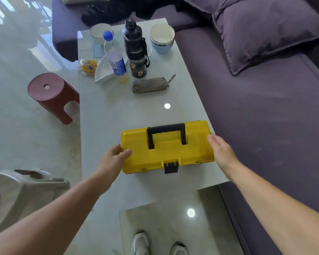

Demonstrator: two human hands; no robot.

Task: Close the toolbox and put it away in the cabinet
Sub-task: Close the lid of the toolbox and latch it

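- Two white shoes (160,243) are seen at the near edge, on the glossy floor (26,116).
- A beige bag (24,192) is seen near left, on the floor.
- The yellow toolbox (166,148) is set on the near part of the white worktop (103,111), close to its right edge, lid down.
- The black front latch (171,166) is seen hanging at the near face; whether it is fastened cannot be told.
- The black handle (167,134) is folded flat on the lid.
- The left hand (114,161) is placed at the toolbox's left end, fingers spread loosely, thumb resting on the lid corner.
- The right hand (222,150) is held open at the right end, fingers together and extended; contact cannot be told for certain.
- A purple sofa (265,116) with a cushion (265,30) is seen along the right.
- A red stool (52,96) is seen left of the worktop, on the floor.
- Further back on the worktop: a grey pouch (149,85), a black bottle (135,50), a clear water bottle (114,56) with blue cap, a white dish (104,71).
- At the far end, two bowls: one left (100,32), one right (162,37).
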